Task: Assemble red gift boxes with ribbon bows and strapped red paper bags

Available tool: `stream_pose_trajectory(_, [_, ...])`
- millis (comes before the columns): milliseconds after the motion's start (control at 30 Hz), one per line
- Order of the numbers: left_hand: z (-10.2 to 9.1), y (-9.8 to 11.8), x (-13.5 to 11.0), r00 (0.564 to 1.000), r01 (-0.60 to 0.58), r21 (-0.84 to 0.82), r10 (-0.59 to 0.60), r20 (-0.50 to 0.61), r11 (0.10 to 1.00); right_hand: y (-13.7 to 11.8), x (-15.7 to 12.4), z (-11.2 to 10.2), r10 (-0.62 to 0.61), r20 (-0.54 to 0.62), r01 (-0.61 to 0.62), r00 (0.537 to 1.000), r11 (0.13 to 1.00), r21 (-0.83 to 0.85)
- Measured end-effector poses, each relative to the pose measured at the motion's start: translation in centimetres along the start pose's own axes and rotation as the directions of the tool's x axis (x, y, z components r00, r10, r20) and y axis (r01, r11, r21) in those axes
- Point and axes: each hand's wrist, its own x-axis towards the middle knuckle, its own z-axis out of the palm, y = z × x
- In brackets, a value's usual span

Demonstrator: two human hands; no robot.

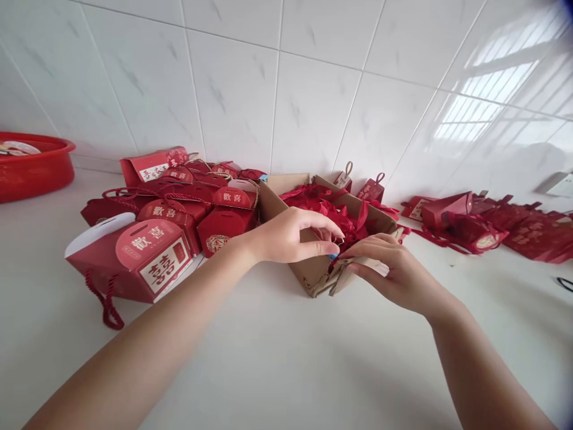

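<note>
A brown cardboard box (pixel 313 272) full of red ribbons and tags (pixel 329 206) sits on the white counter (pixel 268 358) against the tiled wall. My left hand (pixel 286 236) reaches over the box's near edge, thumb and fingers pinched together at something small that I cannot make out. My right hand (pixel 389 269) rests on the box's near corner, fingers curled round a folded cardboard flap (pixel 347 275). The two hands almost touch at the fingertips.
A pile of assembled red gift boxes (pixel 170 215) with cord handles lies left of the cardboard box. Flat red boxes (pixel 492 230) lie along the wall at the right. A red basin (pixel 31 164) stands at the far left.
</note>
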Motion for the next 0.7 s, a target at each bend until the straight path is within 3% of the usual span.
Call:
stream_pose_trajectory(233, [-0.6,0.4,0.4,0.995,0.075,0.028,-0.077,0.06,0.997,0.6,-0.6,0.7,-0.064,-0.026,0.064,0.998,0.998,0.025])
stream_pose_trajectory(433, [-0.3,0.2,0.6,0.994,0.111,0.084,-0.112,0.013,0.99,0.6,-0.9,1.8,0.027,-0.211,-0.013,0.977,0.998,0.066])
stream_pose_trajectory(567, [0.1,0.1,0.8,0.993,0.121,0.084,-0.12,-0.009,0.989,0.5,-0.5,2.5,0.021,-0.296,0.019,0.955,0.991,0.132])
stream_pose_trajectory(700, [0.7,-0.2,0.8,0.99,0.107,0.067,-0.1,-0.099,0.992,0.2,-0.2,2.7,0.049,-0.33,0.007,0.943,0.986,0.167])
